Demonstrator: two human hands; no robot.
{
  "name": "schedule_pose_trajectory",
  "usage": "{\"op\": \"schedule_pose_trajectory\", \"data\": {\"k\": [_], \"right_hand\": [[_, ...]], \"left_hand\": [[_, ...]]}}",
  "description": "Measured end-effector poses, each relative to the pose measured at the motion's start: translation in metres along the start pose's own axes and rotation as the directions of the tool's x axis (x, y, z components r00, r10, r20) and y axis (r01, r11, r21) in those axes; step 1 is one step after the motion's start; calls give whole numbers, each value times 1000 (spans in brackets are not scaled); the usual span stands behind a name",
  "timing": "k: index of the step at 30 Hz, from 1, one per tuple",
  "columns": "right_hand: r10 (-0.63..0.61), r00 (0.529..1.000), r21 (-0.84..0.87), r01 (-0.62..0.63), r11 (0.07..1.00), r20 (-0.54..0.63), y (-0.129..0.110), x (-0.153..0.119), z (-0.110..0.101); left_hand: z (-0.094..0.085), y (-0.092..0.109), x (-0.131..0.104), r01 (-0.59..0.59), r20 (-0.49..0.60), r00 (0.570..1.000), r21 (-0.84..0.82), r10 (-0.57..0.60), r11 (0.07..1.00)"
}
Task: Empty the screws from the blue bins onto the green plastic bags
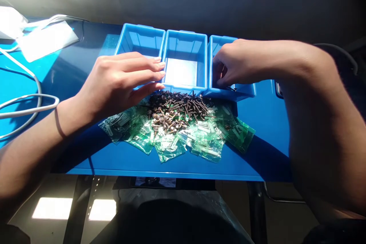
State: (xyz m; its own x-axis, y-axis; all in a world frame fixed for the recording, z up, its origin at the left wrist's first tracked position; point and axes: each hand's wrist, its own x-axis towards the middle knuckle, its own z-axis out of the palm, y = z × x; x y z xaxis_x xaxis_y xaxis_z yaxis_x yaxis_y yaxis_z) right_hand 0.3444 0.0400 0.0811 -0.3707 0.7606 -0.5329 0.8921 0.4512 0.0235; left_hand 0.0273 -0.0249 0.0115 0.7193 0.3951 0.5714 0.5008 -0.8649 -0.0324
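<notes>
My left hand rests over the front of the left blue bin, its fingers stretched out towards the middle blue bin and nothing seen in its grip. Down in the right blue bin is my right hand, fingers curled inward; the bin wall and the hand itself hide what they hold, if anything. A pile of dark and brassy screws lies in front of the bins. Around and under it spread several green clear plastic bags with small white pieces inside.
The blue table has its front edge close to me. White cables and a sunlit white sheet lie at the left. A grey wall stands behind the bins. A dark phone-like object shows below the table edge.
</notes>
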Motion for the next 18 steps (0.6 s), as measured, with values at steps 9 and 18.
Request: {"op": "schedule_pose_trajectory", "data": {"k": [9,18], "right_hand": [[83,995,-5,-84,996,-49,15,-14,-5],[70,997,-123,-65,990,32,-1,-8,-1]], "left_hand": [[3,-3,-1,-8,6,1000,13,8,1000],[1,-2,0,-9,3,1000,10,9,1000]]}}
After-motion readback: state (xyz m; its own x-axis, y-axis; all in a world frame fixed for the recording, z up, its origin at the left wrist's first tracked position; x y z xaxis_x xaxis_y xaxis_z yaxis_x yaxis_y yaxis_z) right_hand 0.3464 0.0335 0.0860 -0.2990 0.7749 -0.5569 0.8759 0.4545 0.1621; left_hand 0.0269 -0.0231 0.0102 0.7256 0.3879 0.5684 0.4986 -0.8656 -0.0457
